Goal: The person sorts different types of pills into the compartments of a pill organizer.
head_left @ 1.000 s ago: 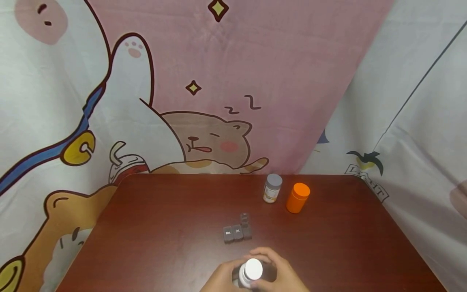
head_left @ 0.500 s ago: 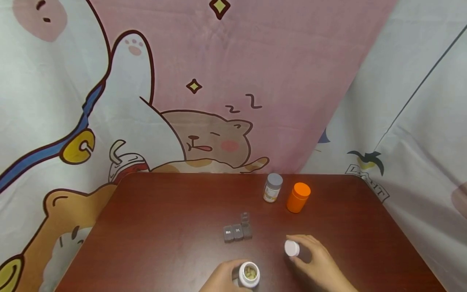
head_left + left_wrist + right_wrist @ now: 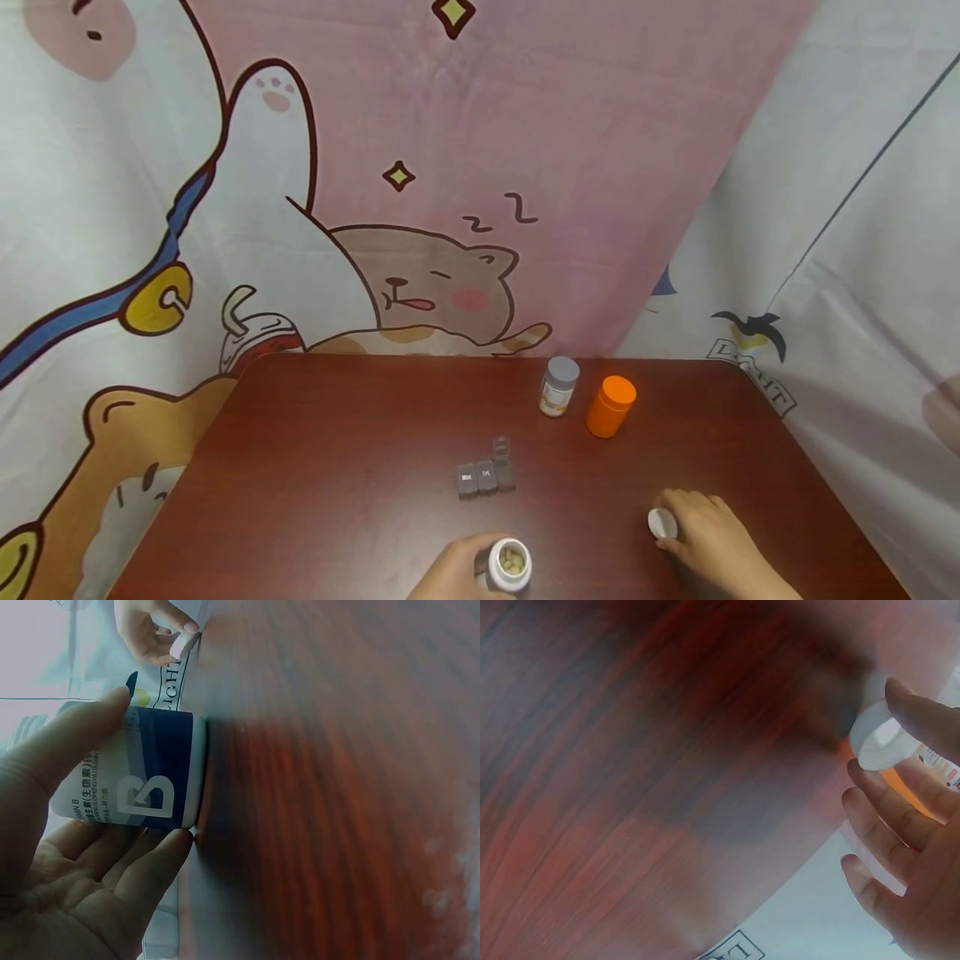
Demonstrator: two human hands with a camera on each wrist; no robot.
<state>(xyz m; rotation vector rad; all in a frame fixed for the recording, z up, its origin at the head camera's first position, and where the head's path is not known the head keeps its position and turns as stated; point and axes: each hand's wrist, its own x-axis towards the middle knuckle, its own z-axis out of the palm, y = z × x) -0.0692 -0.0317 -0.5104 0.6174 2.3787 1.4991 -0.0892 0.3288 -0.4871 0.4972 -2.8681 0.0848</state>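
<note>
My left hand [image 3: 457,570] grips an uncapped white pill bottle [image 3: 509,566] at the front of the table, and yellowish-green tablets show through its mouth. In the left wrist view the bottle [image 3: 142,769] has a dark blue band with a large letter B, and its base is right at the tabletop. My right hand [image 3: 705,533] pinches the white bottle cap [image 3: 663,523] between thumb and fingers, low over the table on the right. The right wrist view shows the cap [image 3: 881,739] tilted, its hollow underside partly visible.
A small grey pill organizer [image 3: 486,477] with one lid raised lies mid-table. Behind it stand a grey-capped white bottle [image 3: 558,387] and an orange bottle [image 3: 611,407]. The brown table [image 3: 337,450] meets a printed cloth [image 3: 600,125] at its far edge.
The cap has come off the bottle in my right hand, which has moved right and away with it. My left hand has kept the bottle nearly in place.
</note>
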